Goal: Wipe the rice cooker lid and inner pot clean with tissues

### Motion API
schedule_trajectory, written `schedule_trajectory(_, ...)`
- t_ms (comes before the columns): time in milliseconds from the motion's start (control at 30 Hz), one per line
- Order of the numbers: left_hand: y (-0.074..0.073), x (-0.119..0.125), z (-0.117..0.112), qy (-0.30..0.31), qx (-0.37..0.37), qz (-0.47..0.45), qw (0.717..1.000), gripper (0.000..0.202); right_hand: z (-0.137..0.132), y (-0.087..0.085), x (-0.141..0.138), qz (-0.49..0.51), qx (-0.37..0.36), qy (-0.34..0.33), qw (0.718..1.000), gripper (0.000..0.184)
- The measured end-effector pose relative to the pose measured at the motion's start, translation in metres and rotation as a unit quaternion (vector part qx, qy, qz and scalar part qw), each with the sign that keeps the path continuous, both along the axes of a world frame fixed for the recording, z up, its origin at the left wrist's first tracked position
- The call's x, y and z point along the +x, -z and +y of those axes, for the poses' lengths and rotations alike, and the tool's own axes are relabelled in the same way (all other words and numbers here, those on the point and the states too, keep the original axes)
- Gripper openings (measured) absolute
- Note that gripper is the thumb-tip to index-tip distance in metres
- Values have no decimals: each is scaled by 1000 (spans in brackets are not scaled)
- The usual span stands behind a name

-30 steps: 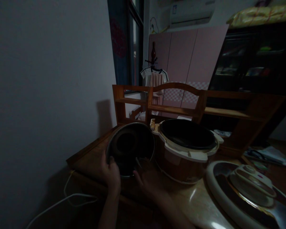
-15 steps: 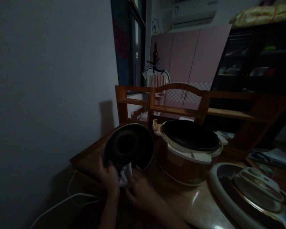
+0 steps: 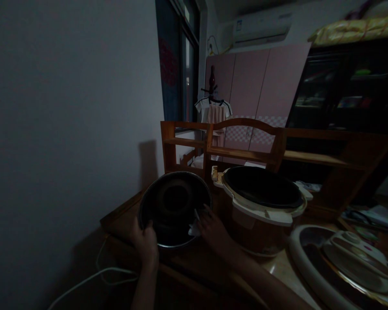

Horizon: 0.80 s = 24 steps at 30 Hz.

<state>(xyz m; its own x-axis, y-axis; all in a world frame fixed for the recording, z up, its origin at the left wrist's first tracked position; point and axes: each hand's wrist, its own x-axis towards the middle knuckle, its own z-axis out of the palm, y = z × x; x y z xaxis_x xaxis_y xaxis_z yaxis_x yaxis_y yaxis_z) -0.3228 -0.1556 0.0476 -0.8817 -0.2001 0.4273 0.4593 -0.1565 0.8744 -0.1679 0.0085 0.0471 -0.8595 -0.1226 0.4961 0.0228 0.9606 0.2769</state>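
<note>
The person's left hand point(image 3: 146, 243) is holding the left side of a big, round, black metal pot point(image 3: 174, 206) with a thin shiny rim, and the thumb is resting inside. The pot is tipping on its side on the brown wooden table point(image 3: 124, 219), with its open mouth facing the person. The right hand point(image 3: 213, 230) is holding a small, crumpled white cloth or tissue point(image 3: 193, 229) in its fingers, at the low right part of the pot's inside.

The rubbing seems to be going on now, and it is not looking finished. The dark is hiding which parts are clean, so nobody can tell how much is left.

Just right of the pot, a fat, round, brown and white cooker point(image 3: 258, 232) is standing upright with its black mouth open. Its big, round, white and dark lid point(image 3: 352, 258) seems to be off already and is lying beside it on the right. The cooker is taking up room near the right hand, and the right arm is crossing in front of it. A thin white cord point(image 3: 97, 273) is hanging at the left, and a brown wooden shelf point(image 3: 245, 153) is standing behind.
</note>
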Motion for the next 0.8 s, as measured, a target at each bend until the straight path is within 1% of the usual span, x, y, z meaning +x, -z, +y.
schedule_trajectory(100, 2, -4, -3, 0, -11, 12, 1000, 52, 3, -2, -4, 12, 7, -11, 1000, 38)
schedule_trajectory(167, 6, -9, -5, -1, -10, 2, 1000, 50, 3, -1, -5, 12, 23, -28, 999, 34)
schedule_trajectory(233, 11, -16, -6, 7, -3, -24, 1000, 48, 4, 1, -6, 0, 58, -55, 997, 28)
schedule_trajectory(300, 14, -24, -8, 27, 0, -39, 999, 45, 4, 2, -6, -12, 99, -75, 992, 24)
schedule_trajectory(367, 16, -31, -10, 57, 1, -41, 998, 46, 3, 2, -4, -20, 126, -81, 988, 21)
schedule_trajectory(433, 15, -35, -12, 87, 4, -48, 995, 48, 1, 1, -1, -26, 142, -83, 986, 18)
schedule_trajectory(500, 14, -35, -14, 104, -2, -64, 993, 50, -2, -1, 3, -32, 152, -83, 984, 17)
schedule_trajectory(600, 19, -21, -15, 108, 10, -88, 990, 49, -8, -5, 8, -33, 145, -84, 985, 18)
schedule_trajectory(667, 28, -5, -13, 116, 59, -110, 985, 48, -12, -6, 8, -35, 129, -93, 987, 18)
schedule_trajectory(767, 43, 22, -6, 143, 124, -191, 963, 56, -19, -7, 5, -41, 106, -115, 987, 16)
schedule_trajectory(800, 47, 29, -3, 154, 131, -227, 953, 60, -21, -6, 3, -38, 100, -122, 987, 15)
